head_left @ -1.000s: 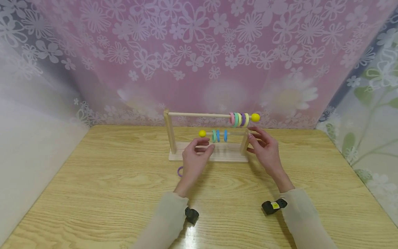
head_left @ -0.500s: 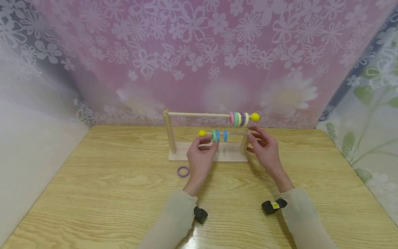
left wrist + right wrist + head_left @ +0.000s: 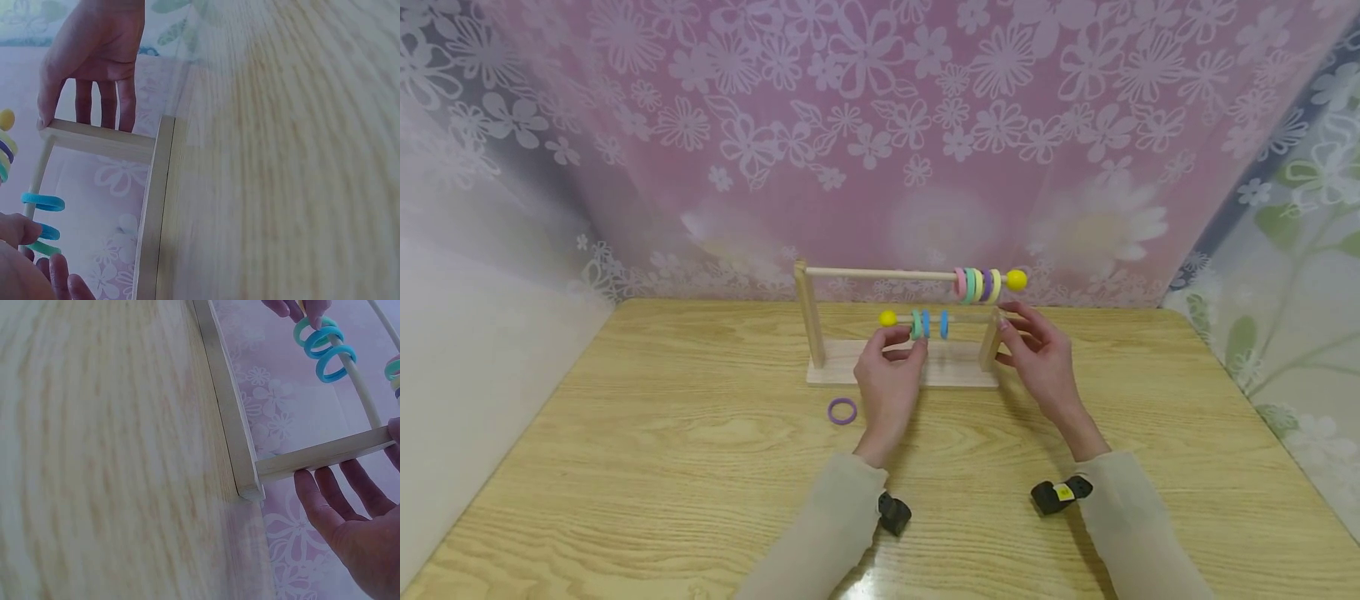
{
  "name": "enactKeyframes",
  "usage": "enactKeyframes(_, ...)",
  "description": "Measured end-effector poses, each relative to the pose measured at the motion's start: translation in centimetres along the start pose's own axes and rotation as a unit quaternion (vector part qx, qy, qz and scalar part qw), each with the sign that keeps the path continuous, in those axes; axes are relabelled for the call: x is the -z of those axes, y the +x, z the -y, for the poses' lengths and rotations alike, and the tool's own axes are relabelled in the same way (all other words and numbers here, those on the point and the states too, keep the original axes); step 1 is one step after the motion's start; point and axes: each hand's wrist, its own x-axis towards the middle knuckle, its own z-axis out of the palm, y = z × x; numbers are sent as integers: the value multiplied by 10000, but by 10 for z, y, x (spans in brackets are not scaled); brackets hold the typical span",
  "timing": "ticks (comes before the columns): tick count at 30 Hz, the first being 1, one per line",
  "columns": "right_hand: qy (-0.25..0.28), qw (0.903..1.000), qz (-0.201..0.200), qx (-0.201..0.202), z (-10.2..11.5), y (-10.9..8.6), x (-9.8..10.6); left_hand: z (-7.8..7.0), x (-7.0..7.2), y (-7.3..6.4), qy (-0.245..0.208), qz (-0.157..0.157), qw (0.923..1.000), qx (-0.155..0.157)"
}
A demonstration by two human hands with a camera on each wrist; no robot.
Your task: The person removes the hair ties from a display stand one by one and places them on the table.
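Observation:
A wooden ring stand (image 3: 814,325) with two rods stands on the table. Its lower rod (image 3: 967,319) ends in a yellow ball (image 3: 888,318) and carries a light green ring (image 3: 916,323) and two blue rings (image 3: 335,364). My left hand (image 3: 889,379) holds the green ring between thumb and fingers near that ball; the neighbouring blue ring is close to the thumb. At the right post (image 3: 325,453) my right hand (image 3: 1041,362) grips, thumb at the top and fingers against the outer side. On the upper rod sit several pastel rings (image 3: 977,285) beside another yellow ball (image 3: 1017,280).
A loose purple ring (image 3: 842,411) lies flat on the wooden table (image 3: 700,467), left of my left wrist. Behind the table hangs a pink flowered curtain (image 3: 880,167). Each wrist wears a small black camera (image 3: 895,512).
My left hand has moved slightly right along the lower rod, up to the green ring, uncovering the purple ring on the table. My right hand has stayed at the post.

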Motion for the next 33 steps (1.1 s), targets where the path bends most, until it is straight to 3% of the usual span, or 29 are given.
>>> enactKeyframes(33,120,9998,-28,162,-5,-1,1,0,7,0,-133,-246,9996,-60)
